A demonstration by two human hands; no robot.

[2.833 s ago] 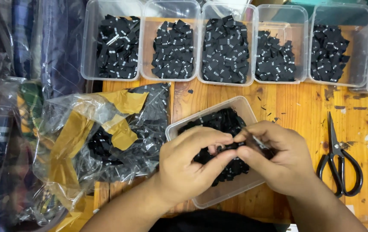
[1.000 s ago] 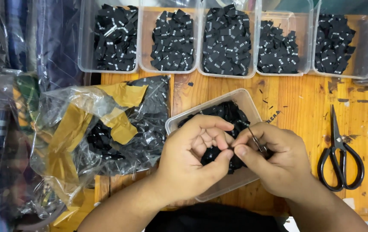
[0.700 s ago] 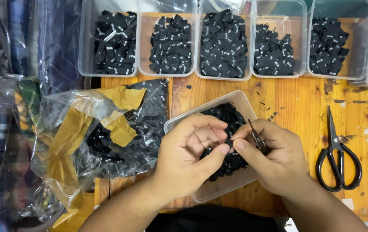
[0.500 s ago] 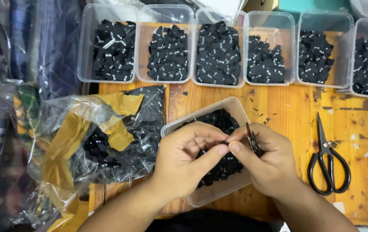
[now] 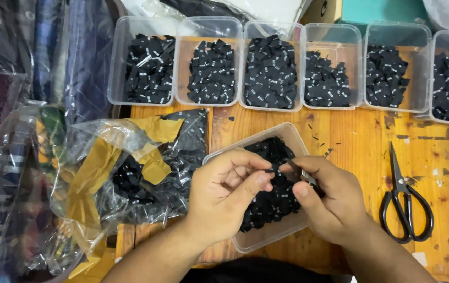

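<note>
Black woven label (image 5: 270,170) is pinched in left hand (image 5: 224,196) at lower centre, above clear tub (image 5: 266,242); right hand (image 5: 332,202), formerly apart, now brings small snips (image 5: 300,173) against it; cutting appears under way; scissors (image 5: 405,202) idle on tabletop (image 5: 350,141).

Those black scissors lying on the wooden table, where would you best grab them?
Take the black scissors by the two looped handles, coming from above at the near end: they lie flat and closed, blades pointing away toward the clear plastic tubs.

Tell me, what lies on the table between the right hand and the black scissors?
Only bare wooden table lies between the right hand and the black scissors, seen in the head view.
</note>
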